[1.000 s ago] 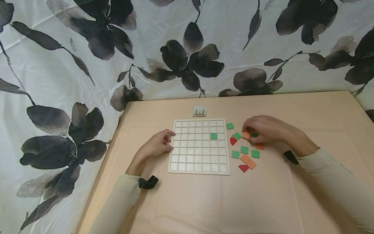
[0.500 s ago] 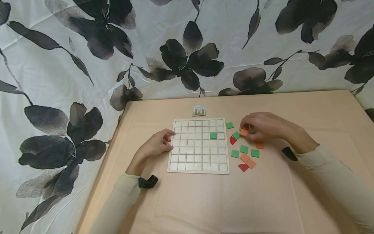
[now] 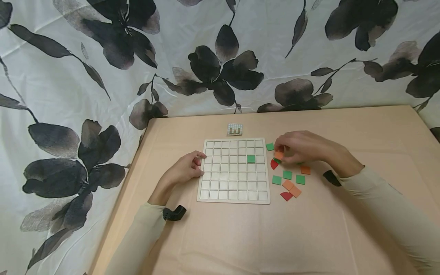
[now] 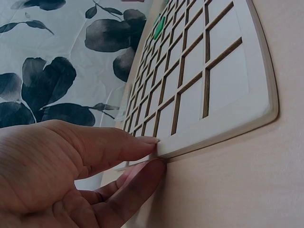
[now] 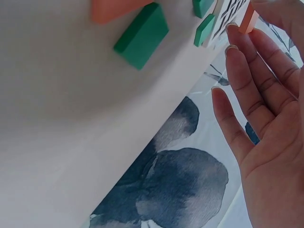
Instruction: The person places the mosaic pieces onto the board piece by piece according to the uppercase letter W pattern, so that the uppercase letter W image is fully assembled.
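A white grid board (image 3: pixel 233 187) lies flat on the table, with one green square tile (image 3: pixel 251 158) in a cell of its upper right part. My left hand (image 3: pixel 183 169) holds the board's left edge; in the left wrist view the fingertips (image 4: pixel 147 141) lie against its rim (image 4: pixel 190 142). Right of the board, my right hand (image 3: pixel 306 147) pinches an orange square tile (image 3: pixel 279 155) between thumb and fingers, above the loose tiles. That tile (image 5: pixel 248 20) also shows in the right wrist view, where the other fingers are spread loosely. Another green tile is partly hidden beneath it.
Loose green tiles (image 3: pixel 287 175), orange tiles (image 3: pixel 295 192) and red quarter-round pieces (image 3: pixel 286 196) lie right of the board. A small pattern card (image 3: pixel 235 130) sits behind it. A floral cloth (image 3: pixel 206 38) hangs past the table's far edge.
My right hand has moved left toward the board, carrying the orange tile. The left hand has stayed at the board's left edge.
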`<state>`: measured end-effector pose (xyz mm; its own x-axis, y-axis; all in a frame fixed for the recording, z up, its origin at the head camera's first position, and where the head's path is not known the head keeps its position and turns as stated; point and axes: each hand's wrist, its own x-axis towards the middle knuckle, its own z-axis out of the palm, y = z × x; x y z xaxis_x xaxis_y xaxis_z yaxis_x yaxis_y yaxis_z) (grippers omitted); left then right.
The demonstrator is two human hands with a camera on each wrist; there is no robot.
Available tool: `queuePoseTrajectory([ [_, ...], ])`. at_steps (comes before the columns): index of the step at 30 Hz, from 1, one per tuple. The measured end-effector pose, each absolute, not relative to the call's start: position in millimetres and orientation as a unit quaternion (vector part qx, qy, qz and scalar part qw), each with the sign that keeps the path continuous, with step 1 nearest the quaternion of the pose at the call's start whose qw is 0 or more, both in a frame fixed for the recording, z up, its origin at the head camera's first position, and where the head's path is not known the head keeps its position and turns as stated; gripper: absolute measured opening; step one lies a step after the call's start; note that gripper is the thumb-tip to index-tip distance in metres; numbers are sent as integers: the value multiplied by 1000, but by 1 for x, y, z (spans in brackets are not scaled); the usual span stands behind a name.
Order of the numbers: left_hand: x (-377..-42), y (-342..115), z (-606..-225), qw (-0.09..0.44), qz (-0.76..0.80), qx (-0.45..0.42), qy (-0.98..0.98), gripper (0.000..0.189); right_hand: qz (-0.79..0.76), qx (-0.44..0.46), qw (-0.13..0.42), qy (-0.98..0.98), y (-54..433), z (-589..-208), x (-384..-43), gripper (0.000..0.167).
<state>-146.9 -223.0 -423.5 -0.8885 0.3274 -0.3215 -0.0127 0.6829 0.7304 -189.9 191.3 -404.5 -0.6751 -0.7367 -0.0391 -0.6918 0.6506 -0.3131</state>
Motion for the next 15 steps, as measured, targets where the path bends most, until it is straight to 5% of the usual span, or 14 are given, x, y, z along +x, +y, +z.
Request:
queuePoseTrajectory([
  [15,-147,-223,-424,219,393,90,888,54,-137,-419,74,895,168,-401,-191,22],
])
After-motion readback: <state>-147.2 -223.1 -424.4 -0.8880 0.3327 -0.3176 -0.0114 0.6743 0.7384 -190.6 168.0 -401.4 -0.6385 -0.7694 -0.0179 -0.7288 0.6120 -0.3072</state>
